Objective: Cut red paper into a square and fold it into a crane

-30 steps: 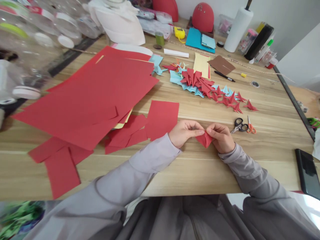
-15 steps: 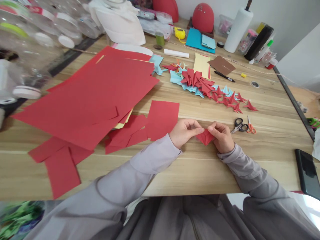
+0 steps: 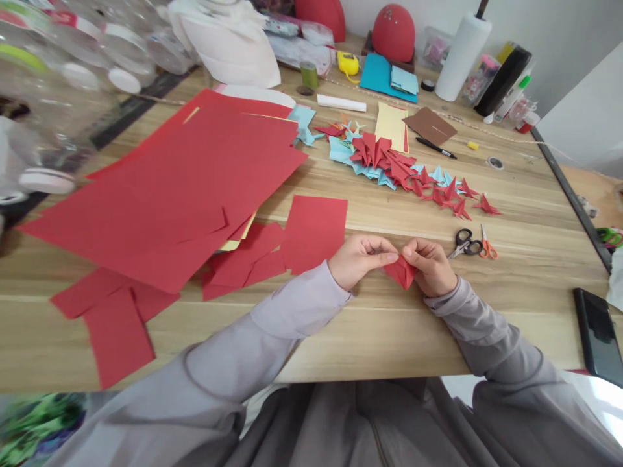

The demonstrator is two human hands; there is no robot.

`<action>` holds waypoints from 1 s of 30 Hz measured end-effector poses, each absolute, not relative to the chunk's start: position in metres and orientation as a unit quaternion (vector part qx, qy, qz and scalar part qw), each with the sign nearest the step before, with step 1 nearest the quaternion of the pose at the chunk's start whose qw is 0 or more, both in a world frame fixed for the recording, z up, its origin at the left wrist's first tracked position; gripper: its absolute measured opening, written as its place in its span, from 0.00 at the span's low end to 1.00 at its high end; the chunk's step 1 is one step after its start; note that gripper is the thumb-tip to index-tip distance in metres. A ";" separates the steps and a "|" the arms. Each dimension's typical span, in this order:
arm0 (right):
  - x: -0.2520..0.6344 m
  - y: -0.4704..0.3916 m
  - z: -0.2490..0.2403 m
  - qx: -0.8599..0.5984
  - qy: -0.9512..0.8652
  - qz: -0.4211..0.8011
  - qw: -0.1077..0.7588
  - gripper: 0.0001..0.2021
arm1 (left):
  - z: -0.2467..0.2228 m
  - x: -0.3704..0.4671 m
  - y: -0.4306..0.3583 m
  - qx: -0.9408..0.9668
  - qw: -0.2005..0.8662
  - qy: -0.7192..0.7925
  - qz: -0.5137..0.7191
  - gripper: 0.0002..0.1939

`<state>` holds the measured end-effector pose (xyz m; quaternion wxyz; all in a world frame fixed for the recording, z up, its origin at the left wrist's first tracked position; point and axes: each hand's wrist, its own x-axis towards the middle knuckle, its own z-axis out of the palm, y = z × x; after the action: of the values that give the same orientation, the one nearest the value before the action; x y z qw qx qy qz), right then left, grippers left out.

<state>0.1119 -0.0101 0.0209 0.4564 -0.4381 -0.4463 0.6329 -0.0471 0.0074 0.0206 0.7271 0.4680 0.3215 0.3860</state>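
A small folded piece of red paper is pinched between both hands above the front half of the table. My left hand grips its upper left corner with thumb and fingers. On the other side, my right hand pinches the upper right part, and its fingers hide that edge. Folded red paper cranes lie heaped with light blue ones beyond the hands. A square red sheet rests flat just left of my left hand.
Black-handled scissors and orange-handled scissors lie right of my right hand. Large red sheets cover the table's left side. A phone sits at the right edge. A pen and a yellow tape measure are farther back.
The folded red paper has tilted and its lower point has shifted slightly right and down. Both hands have come a little closer together at its top edge.
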 end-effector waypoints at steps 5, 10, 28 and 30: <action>0.109 -0.010 0.026 -0.445 -0.389 0.655 0.470 0.20 | 0.023 -0.046 0.007 0.439 0.739 0.323 0.395 0.13; 0.109 -0.009 0.024 -0.439 -0.386 0.645 0.493 0.22 | 0.024 -0.046 0.007 0.433 0.739 0.322 0.404 0.13; 0.113 0.011 0.004 -0.424 -0.418 0.608 0.525 0.20 | 0.011 -0.041 0.013 0.490 0.626 0.359 0.489 0.17; 0.112 0.016 0.001 -0.427 -0.422 0.599 0.530 0.19 | 0.009 -0.039 0.016 0.496 0.618 0.370 0.485 0.15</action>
<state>0.1123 0.0164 0.0011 0.5299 -0.4269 -0.4223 0.5988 -0.0387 0.0159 0.0089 0.6180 0.4963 0.3696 0.4850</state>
